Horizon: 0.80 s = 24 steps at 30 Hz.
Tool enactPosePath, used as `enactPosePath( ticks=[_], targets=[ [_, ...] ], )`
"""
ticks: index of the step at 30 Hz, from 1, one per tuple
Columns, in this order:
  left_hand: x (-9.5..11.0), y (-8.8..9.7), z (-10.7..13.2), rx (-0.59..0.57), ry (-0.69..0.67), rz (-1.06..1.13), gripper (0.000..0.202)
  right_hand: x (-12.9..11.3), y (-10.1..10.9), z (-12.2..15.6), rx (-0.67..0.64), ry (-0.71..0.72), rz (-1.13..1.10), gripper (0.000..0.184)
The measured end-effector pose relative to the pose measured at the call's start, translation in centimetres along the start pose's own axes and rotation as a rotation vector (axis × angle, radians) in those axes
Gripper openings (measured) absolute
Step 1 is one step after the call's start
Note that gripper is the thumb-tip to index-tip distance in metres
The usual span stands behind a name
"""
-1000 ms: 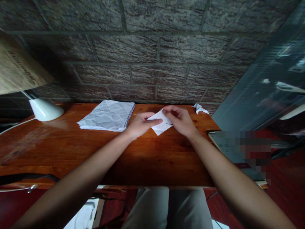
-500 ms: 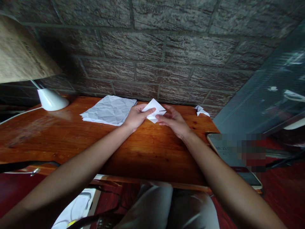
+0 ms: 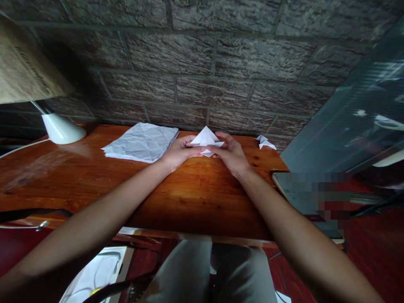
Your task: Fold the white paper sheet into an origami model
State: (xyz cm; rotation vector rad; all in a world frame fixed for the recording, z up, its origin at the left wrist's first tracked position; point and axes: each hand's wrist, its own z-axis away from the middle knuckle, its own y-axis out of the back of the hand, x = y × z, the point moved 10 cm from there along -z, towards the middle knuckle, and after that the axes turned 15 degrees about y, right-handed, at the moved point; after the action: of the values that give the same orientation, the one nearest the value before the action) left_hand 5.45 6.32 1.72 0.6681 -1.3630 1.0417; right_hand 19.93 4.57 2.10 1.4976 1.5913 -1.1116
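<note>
A small folded white paper (image 3: 205,135) is held between both hands above the wooden table (image 3: 202,198). Its upper part forms a point toward the wall, with a side corner sticking out near each hand. My left hand (image 3: 180,152) grips it from the left, thumb laid across the lower part. From the right, my right hand (image 3: 232,154) pinches it with the thumb near the bottom corner. The thumbs almost meet at the paper's lower middle. Fingers behind the paper are partly hidden.
A stack of creased white sheets (image 3: 142,142) lies to the left. A folded paper piece (image 3: 265,142) sits at the back right. A lamp (image 3: 63,129) stands at far left, and a phone (image 3: 293,189) lies at the right edge. A brick wall (image 3: 195,92) rises behind.
The paper was a flat diamond and now has a lower flap folded, its side corners spreading outward. Both thumbs have come closer together along its lower part. The view has shifted slightly.
</note>
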Motion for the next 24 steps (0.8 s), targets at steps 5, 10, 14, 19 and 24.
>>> enactPosePath(
  ticks=[5,10,14,19,24],
  targets=[
    [0.1,-0.1,0.1,0.024,-0.033,0.017,0.043,0.1,0.5,0.0,0.027,-0.044,0.003,0.085],
    [0.9,0.1,0.1,0.037,-0.087,0.044,0.050,0.1,0.1,0.2,0.007,-0.070,-0.037,0.072],
    [1.7,0.9,0.4,0.089,-0.116,0.046,0.050,0.1,-0.7,0.4,-0.040,-0.089,-0.057,0.057],
    [1.4,0.4,0.0,0.025,-0.094,0.019,0.051,0.7,-0.8,0.5,0.022,-0.123,-0.134,0.052],
    [0.4,0.0,-0.8,0.001,-0.072,0.038,0.051,0.8,-0.6,0.6,0.060,-0.107,-0.129,0.041]
  ],
)
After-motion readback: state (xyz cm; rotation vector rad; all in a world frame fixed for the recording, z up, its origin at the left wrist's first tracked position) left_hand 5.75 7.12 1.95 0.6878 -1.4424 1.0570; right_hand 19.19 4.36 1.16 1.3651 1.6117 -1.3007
